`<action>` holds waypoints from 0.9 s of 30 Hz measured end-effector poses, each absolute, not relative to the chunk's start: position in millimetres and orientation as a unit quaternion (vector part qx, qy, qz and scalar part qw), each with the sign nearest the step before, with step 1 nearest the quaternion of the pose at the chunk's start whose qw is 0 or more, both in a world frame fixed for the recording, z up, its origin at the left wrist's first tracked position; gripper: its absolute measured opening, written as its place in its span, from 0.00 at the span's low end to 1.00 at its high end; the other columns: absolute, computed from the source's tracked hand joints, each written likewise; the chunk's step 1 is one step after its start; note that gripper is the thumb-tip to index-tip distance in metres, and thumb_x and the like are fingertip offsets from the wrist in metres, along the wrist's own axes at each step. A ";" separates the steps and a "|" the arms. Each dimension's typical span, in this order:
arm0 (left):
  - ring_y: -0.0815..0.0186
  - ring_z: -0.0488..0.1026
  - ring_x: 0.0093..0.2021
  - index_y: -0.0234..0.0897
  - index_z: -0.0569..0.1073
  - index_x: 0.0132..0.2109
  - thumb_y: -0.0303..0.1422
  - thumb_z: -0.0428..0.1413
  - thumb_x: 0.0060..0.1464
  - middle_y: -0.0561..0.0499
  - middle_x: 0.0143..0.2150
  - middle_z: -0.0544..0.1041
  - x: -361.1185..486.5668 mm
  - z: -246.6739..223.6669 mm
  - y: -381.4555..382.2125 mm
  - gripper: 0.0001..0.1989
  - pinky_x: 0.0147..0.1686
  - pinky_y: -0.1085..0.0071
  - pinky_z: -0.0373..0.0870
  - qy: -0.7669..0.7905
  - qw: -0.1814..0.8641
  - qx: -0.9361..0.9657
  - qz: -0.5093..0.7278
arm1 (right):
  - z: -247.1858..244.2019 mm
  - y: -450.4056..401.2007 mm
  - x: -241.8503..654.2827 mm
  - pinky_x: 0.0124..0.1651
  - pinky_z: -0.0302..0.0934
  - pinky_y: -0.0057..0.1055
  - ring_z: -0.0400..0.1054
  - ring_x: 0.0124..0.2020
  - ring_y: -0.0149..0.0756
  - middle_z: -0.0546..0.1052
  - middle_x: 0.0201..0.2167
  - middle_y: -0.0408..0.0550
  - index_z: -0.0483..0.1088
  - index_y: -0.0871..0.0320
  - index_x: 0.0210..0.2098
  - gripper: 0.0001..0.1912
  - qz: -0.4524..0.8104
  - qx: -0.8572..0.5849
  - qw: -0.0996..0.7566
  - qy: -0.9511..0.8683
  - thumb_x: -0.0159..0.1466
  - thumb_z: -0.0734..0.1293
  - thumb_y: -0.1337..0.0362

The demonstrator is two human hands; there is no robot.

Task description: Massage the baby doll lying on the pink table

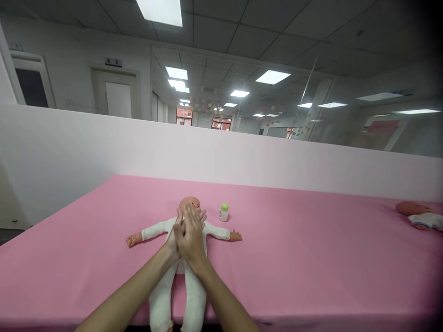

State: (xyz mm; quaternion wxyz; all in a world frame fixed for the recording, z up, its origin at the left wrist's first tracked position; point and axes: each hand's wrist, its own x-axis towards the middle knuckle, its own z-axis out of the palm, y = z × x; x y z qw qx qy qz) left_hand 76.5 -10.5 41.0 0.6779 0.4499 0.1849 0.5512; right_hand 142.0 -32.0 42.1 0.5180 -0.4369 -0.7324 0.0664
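A baby doll (pixel 195 295) in a white suit lies on its back, arms spread wide and head pointing away from me. Over its chest, my left hand (pixel 175 242) and my right hand (pixel 191 235) are laid palm against palm, fingers stretched out. The right hand covers much of the left, whose fingertips show past it on the right. No object is visible between the palms. Part of the doll's face and chest is hidden behind my hands. Just right of the doll's head stands a small white bottle (pixel 224 214) with a green cap.
The doll lies on a pink padded table (pixel 304 258), its feet reaching the near edge. Another doll (pixel 413 210) lies at the far right. A low white wall (pixel 224 159) with glass above it borders the table's back.
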 end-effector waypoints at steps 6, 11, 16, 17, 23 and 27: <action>0.56 0.43 0.79 0.42 0.61 0.74 0.62 0.37 0.66 0.46 0.79 0.51 39.8 29.4 -1.4 0.42 0.76 0.58 0.39 0.336 0.536 0.563 0.531 | 15.1 -0.6 186.3 0.76 0.44 0.50 0.46 0.77 0.47 0.55 0.75 0.56 0.54 0.60 0.75 0.39 0.158 -0.543 0.511 -0.647 0.74 0.55 0.42; 0.52 0.39 0.79 0.29 0.52 0.77 0.58 0.40 0.67 0.38 0.79 0.45 26.3 -24.8 33.6 0.44 0.76 0.58 0.37 0.502 0.373 0.647 0.436 | -35.4 18.5 209.2 0.75 0.46 0.50 0.51 0.75 0.51 0.60 0.73 0.63 0.58 0.67 0.72 0.39 0.140 -0.602 0.404 -0.674 0.73 0.55 0.45; 0.47 0.45 0.78 0.26 0.58 0.74 0.51 0.38 0.69 0.34 0.77 0.52 6.1 -64.9 55.5 0.39 0.74 0.49 0.40 0.547 0.170 0.772 0.274 | -50.1 26.2 246.5 0.74 0.43 0.51 0.59 0.70 0.55 0.68 0.67 0.65 0.66 0.69 0.67 0.35 0.031 -0.631 0.276 -0.724 0.76 0.52 0.47; 0.46 0.47 0.77 0.27 0.60 0.73 0.50 0.39 0.69 0.34 0.76 0.55 -1.1 -67.8 55.9 0.38 0.74 0.47 0.41 0.554 0.118 0.784 0.255 | -52.0 25.8 257.4 0.74 0.43 0.53 0.59 0.70 0.57 0.69 0.67 0.68 0.67 0.70 0.66 0.35 -0.004 -0.646 0.252 -0.721 0.75 0.52 0.48; 0.42 0.55 0.75 0.30 0.67 0.69 0.50 0.42 0.68 0.35 0.74 0.60 -42.9 -71.3 47.8 0.34 0.71 0.43 0.48 0.596 -0.032 0.772 0.220 | -61.1 21.4 308.5 0.71 0.45 0.57 0.56 0.71 0.63 0.68 0.66 0.73 0.68 0.72 0.64 0.35 -0.119 -0.674 0.182 -0.706 0.73 0.58 0.47; 0.40 0.53 0.75 0.23 0.65 0.69 0.51 0.40 0.69 0.29 0.73 0.60 -37.5 -60.7 47.2 0.38 0.71 0.43 0.49 0.595 0.016 0.758 0.265 | -48.0 23.2 294.6 0.73 0.42 0.56 0.50 0.74 0.59 0.62 0.70 0.70 0.63 0.71 0.68 0.36 -0.056 -0.659 0.269 -0.700 0.75 0.54 0.47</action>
